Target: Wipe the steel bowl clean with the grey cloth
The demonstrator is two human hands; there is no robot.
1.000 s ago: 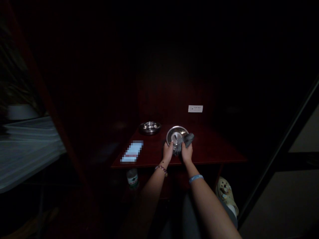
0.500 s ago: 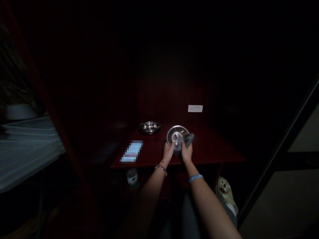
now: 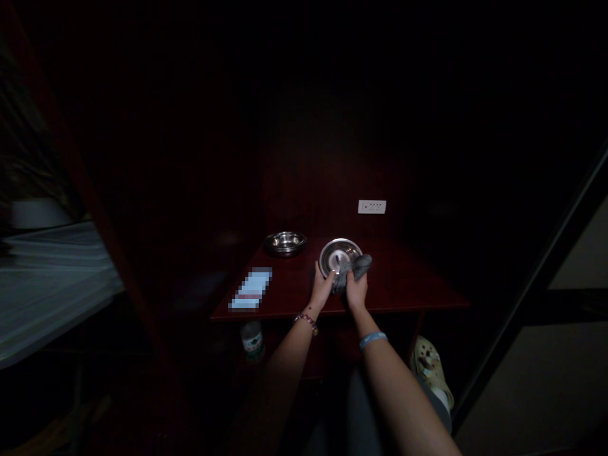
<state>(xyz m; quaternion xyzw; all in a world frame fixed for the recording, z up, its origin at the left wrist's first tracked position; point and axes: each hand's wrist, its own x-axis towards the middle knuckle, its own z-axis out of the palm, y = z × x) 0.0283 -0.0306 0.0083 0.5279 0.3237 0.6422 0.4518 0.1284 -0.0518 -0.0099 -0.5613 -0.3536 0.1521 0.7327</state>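
A shiny metal bowl (image 3: 338,252) is held tilted over the dark red table, its inside turned towards me. My left hand (image 3: 322,286) grips its lower left rim, thumb at the edge. A grey cloth (image 3: 354,272) lies over the bowl's lower right rim, bunched in my right hand (image 3: 356,291), which is closed round it. The fingers behind the bowl and cloth are hidden. Further left on the table, more metal bowls (image 3: 285,243) sit, seemingly stacked.
A pixelated bright rectangle (image 3: 251,289) lies on the table's (image 3: 408,291) left side. Below the edge stands a bottle (image 3: 253,342). A white socket (image 3: 372,207) is on the back wall. At lower right is a shoe (image 3: 430,367); white stacked sheets (image 3: 57,278) fill the left.
The held bowl has shifted very slightly right, with my left hand. The cloth remains at its lower right rim; the other things stay where they were.
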